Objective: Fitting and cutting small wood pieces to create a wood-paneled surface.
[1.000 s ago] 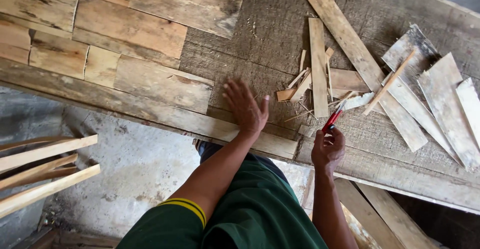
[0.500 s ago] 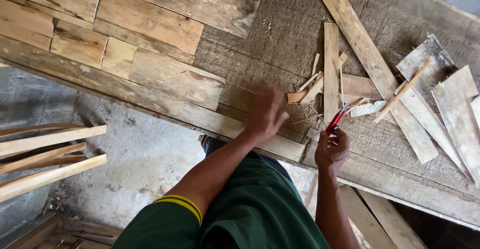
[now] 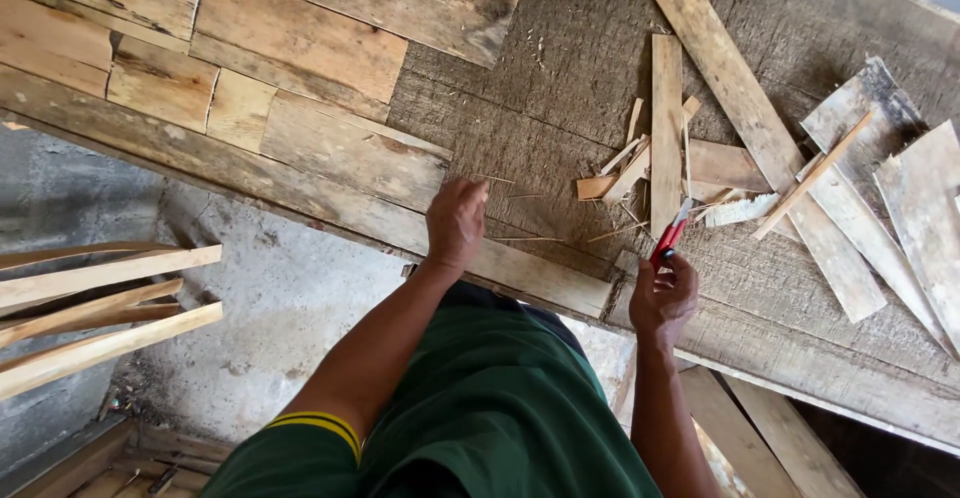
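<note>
Across the top of the frame our rough workbench (image 3: 560,48) carries flat boards at upper left (image 3: 250,48), and a heap of split scraps (image 3: 700,158) lies at right of centre, so much wood is already cut; at centre our left hand (image 3: 455,223) pinches a thin sliver (image 3: 495,179), while our right hand (image 3: 662,298) grips a red knife (image 3: 670,238) beside the heap

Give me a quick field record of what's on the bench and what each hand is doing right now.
left hand: pinching a thin wood sliver over the bench
right hand: gripping a red-handled cutter, blade pointing up
near the cutter: heap of wood scraps
far right: grey planks
upper left: flat boards
surface: rough wooden bench
</note>
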